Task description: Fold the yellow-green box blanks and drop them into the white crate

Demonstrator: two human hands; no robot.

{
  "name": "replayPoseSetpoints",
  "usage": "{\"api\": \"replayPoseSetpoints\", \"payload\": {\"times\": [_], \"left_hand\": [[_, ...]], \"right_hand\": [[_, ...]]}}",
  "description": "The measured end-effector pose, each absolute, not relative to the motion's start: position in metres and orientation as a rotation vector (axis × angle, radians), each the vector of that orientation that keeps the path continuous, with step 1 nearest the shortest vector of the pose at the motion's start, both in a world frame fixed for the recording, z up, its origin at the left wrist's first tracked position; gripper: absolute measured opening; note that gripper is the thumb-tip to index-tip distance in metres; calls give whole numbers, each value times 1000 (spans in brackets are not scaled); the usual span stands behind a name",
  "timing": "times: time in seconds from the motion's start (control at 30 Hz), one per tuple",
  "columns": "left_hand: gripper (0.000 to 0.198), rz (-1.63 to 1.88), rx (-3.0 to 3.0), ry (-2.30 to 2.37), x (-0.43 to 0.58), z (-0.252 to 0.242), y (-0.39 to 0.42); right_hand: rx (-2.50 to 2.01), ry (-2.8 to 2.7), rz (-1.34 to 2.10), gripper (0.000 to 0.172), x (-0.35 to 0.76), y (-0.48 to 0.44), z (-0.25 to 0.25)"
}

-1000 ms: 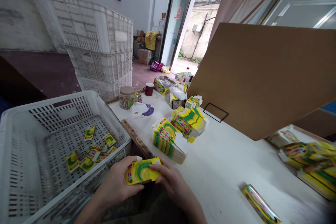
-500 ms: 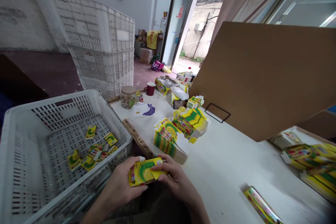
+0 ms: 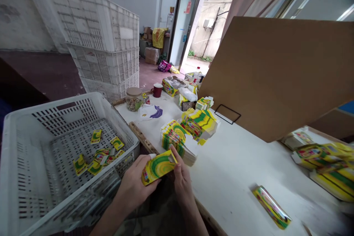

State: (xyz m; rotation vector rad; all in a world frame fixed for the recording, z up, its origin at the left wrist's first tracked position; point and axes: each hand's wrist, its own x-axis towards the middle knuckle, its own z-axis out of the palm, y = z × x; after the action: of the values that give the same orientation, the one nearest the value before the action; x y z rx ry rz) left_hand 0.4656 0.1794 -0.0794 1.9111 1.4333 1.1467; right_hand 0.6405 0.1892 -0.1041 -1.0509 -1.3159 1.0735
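A small yellow-and-green carton [image 3: 158,167] is held in front of me, just off the near edge of the white table [image 3: 238,177]. My left hand [image 3: 136,187] grips its lower left side with fingers wrapped round it. My right hand [image 3: 181,177] pinches its right end flap between thumb and fingers. A stack of flat yellow-green cartons [image 3: 177,142] lies on the table just beyond my hands. To the left stands a white slotted crate [image 3: 35,147] with several small folded cartons [image 3: 96,153] on its floor.
A large brown cardboard sheet [image 3: 279,77] leans over the table's far side. A filled sachet [image 3: 271,207] lies at the near right, more flat cartons [image 3: 323,162] at the far right. A jar [image 3: 134,99], red mug [image 3: 157,90] and stacked crates [image 3: 102,48] stand behind.
The carton has tilted up and to the right. My right hand has shifted from lying across its top to pinching the right end flap. The view has dropped slightly.
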Motion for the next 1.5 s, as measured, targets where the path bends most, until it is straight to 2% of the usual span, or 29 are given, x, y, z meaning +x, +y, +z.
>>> {"api": "replayPoseSetpoints", "payload": {"times": [0.1, 0.2, 0.43, 0.5, 0.6, 0.67, 0.73, 0.83, 0.97, 1.03, 1.1, 1.17, 1.33, 1.5], "left_hand": [[42, 1150, 1896, 1381, 463, -80, 181], [44, 1071, 1868, 1328, 455, -81, 184], [49, 969, 1946, 1327, 448, -78, 188], [47, 997, 1979, 1388, 450, -76, 189], [45, 1063, 2027, 1425, 454, -75, 190], [46, 1096, 2041, 1397, 457, -77, 190], [47, 1131, 2046, 1397, 460, -81, 188], [47, 1149, 2058, 1460, 463, -89, 185], [47, 1132, 2054, 1603, 444, -98, 190], [61, 1193, 2022, 1909, 424, -98, 197], [84, 1169, 1905, 2290, 406, -97, 204], [91, 1152, 1812, 2432, 396, -99, 209], [70, 1233, 1891, 1996, 408, -125, 208], [60, 1129, 1544, 1660, 431, -140, 200]], "right_hand": [[-1041, -1637, 843, 61, 643, 186, -99], [-1026, -1860, 734, 47, 654, 189, -92], [-982, -2010, 899, 29, 668, 198, -77], [-1039, -1891, 907, 35, 661, 196, -81], [-984, -1643, 1050, 67, 652, 193, -92], [-916, -1513, 1200, 77, 649, 192, -97], [-977, -1439, 1231, 67, 645, 193, -100], [-1183, -1443, 1070, 53, 638, 194, -100], [-1210, -1531, 1018, 55, 641, 202, -90], [-1310, -1543, 840, 52, 654, 215, -81], [-1530, -1531, 493, 36, 670, 234, -74], [-1760, -1552, 254, 31, 683, 254, -70], [-1856, -1594, 207, 12, 687, 280, -76], [-1815, -1560, 212, 13, 684, 276, -77]]}}
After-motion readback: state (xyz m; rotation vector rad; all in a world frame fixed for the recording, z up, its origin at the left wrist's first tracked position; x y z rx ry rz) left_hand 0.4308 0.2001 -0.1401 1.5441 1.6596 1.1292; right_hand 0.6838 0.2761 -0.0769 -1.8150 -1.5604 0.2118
